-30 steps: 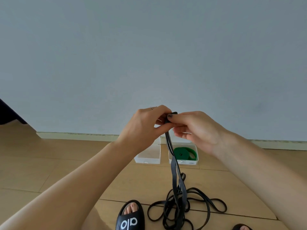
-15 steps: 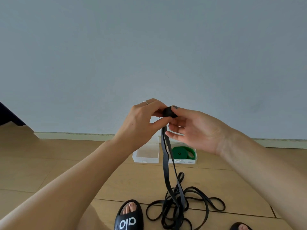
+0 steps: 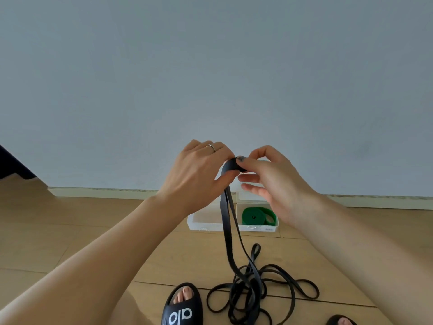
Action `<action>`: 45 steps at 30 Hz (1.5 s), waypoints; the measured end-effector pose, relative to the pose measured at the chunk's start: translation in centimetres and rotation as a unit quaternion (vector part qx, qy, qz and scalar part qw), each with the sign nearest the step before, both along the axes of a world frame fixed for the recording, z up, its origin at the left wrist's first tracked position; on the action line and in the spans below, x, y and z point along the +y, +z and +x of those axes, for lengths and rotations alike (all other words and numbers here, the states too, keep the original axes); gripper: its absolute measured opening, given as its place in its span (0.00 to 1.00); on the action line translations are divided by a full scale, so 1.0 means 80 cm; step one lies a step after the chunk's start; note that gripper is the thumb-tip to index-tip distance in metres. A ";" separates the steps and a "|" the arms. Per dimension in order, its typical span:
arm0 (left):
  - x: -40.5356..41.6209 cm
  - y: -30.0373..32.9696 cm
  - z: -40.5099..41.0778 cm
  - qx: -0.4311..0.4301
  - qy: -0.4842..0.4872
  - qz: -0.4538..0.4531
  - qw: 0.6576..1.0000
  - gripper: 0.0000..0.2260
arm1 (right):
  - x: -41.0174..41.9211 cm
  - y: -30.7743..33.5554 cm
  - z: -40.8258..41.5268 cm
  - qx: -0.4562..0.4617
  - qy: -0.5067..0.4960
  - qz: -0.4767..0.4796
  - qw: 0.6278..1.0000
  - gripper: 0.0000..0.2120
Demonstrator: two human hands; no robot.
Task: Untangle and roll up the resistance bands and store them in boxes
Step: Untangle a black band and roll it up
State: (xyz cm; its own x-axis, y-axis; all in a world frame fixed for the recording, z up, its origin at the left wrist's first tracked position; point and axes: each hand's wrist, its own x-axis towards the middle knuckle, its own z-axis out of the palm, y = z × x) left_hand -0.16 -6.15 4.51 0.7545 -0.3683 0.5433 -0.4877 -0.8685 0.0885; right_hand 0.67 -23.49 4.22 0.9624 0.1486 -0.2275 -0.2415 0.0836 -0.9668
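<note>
You hold the start of a small roll of the black band [image 3: 233, 165] up in front of you. Your left hand [image 3: 199, 174] pinches the roll from the left, thumb under it. Your right hand [image 3: 269, 177] pinches it from the right with thumb and first finger; the other fingers [image 3: 251, 187] stick out loose. Two strands hang down from the roll to a messy pile on the floor [image 3: 70, 231], near your sandal [image 3: 181, 306].

The band looks soft, floppy and light, and likely stretchy, so the roll may spring open if you let go. Keep your pinch on the flat sides of the roll and wind slowly. The pile may snag, so shake out loops as they come.

The green band [image 3: 256, 216] is already rolled up in the right box [image 3: 257, 228]. The left box [image 3: 206, 221] beside it looks free for this one.
</note>
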 end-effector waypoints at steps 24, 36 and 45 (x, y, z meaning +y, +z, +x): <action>-0.007 -0.008 -0.004 0.159 -0.003 -0.137 0.978 0.07 | 0.009 0.000 0.000 -0.011 0.056 -0.135 0.989 0.16; 0.012 -0.003 -0.001 0.205 0.017 -0.096 0.974 0.09 | -0.002 0.002 -0.001 0.043 0.120 -0.110 0.986 0.15; 0.013 -0.003 -0.001 0.115 -0.051 -0.064 0.990 0.07 | 0.008 0.010 -0.009 -0.026 0.019 -0.203 0.979 0.21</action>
State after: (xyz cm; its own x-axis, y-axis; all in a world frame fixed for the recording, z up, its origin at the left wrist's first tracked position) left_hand -0.25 -5.10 4.29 0.8257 -0.3884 0.4091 -0.5271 -0.7896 0.3142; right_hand -0.08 -22.81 5.02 0.9698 0.0929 -0.2256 -0.1859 -0.3175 -0.9298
